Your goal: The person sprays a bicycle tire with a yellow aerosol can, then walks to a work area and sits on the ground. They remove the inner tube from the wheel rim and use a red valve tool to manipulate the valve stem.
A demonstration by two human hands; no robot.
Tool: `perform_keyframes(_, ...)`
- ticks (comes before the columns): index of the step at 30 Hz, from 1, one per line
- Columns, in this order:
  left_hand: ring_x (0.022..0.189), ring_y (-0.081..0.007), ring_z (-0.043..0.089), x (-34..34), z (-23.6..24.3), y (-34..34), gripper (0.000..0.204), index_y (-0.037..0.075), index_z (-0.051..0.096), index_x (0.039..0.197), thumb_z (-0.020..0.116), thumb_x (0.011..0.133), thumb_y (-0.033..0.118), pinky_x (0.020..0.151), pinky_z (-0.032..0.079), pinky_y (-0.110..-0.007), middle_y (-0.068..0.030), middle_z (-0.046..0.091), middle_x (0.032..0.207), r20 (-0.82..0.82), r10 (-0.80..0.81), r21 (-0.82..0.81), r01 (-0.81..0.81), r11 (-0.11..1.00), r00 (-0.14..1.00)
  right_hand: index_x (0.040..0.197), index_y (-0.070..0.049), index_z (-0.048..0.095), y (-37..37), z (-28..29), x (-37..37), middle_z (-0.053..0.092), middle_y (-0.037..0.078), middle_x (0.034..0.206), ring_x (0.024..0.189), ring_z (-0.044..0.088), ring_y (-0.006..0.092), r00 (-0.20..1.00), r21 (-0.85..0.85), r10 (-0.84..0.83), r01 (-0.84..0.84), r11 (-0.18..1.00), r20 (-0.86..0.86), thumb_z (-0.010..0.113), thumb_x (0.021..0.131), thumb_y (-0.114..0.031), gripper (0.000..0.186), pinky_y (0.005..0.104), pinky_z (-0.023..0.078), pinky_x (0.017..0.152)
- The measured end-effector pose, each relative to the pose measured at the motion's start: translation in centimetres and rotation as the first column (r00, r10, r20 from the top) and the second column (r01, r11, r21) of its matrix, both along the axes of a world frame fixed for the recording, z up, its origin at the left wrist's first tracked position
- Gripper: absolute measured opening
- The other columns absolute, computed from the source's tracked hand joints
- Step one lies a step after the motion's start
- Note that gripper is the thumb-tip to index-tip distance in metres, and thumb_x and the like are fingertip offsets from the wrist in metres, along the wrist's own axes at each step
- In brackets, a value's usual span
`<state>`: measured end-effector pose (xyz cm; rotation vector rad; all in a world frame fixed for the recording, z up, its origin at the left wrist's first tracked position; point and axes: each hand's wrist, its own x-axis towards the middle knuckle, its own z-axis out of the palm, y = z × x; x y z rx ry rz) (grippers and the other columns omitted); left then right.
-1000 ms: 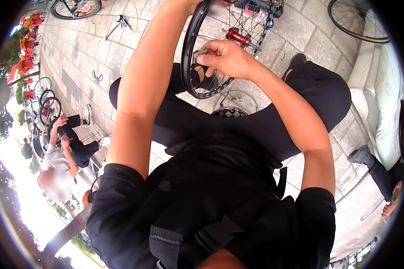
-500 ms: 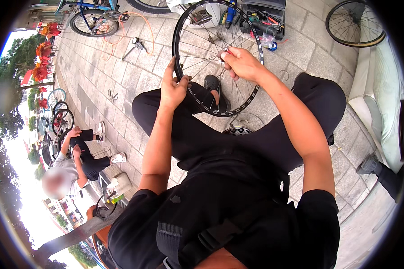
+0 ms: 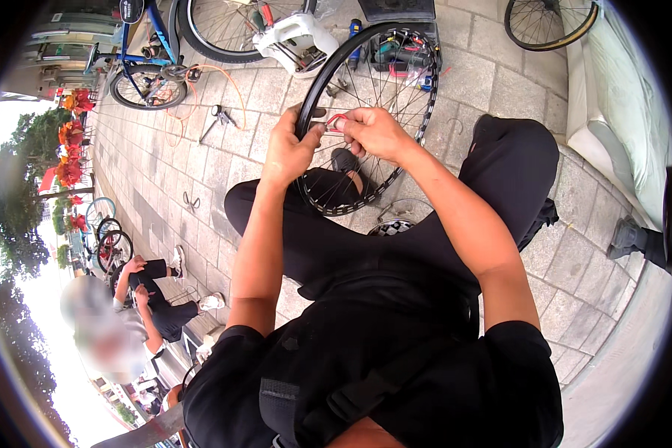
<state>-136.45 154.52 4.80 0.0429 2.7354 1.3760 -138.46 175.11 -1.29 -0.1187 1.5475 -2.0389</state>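
Between my legs a black spoked bicycle wheel [image 3: 418,128] stands tilted, its lower edge near my foot. My left hand [image 3: 291,145] is closed on the left side of its rim, thumb inside by the spokes. My right hand [image 3: 375,136] pinches a small red tool [image 3: 337,119] at the spokes just beside my left thumb. Below the wheel a checkered round object [image 3: 392,228] shows between my thighs, partly hidden.
Beyond the wheel are an open toolbox [image 3: 396,15], a white stand [image 3: 291,41] and a blue bicycle [image 3: 131,58]. A pump [image 3: 215,119] and orange hose lie left. A loose wheel [image 3: 549,37] leans at right. A seated person [image 3: 164,313] is at left.
The wheel has moved down and tilted to show more of its face. My left hand has come down to the rim's left side; my right hand has moved slightly left toward it.
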Motion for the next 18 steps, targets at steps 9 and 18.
perform_keyframes(9,0.088,-0.0149,0.072,-1.1,-1.0,0.1,0.02,-0.004,0.066,0.117,0.071,0.099,0.003,0.08,0.058,-0.03,-0.0102,0.075,0.102,0.008,0.191,0.266,-0.186,0.946,0.982,0.108,0.001,0.069,-5.3,-2.9,-0.4,0.066,0.005,0.087,0.066,0.063,0.0129,0.874,-0.39,-0.274,0.434,0.812,0.402,0.061,0.109,-0.021,0.024,0.0298,0.054,0.059)
perform_keyframes(18,0.09,-0.0144,0.071,-2.7,-0.7,0.8,0.022,-0.003,0.068,0.116,0.075,0.1,0.012,0.082,0.057,-0.03,-0.0065,0.074,0.099,-0.022,0.144,0.173,-0.139,0.975,0.989,0.113,-0.003,0.074,-5.4,-1.4,-2.2,0.065,0.001,0.081,0.063,0.062,0.0097,0.871,-0.292,-0.388,0.472,0.832,0.302,0.06,0.108,-0.02,0.022,0.0265,0.053,0.057)
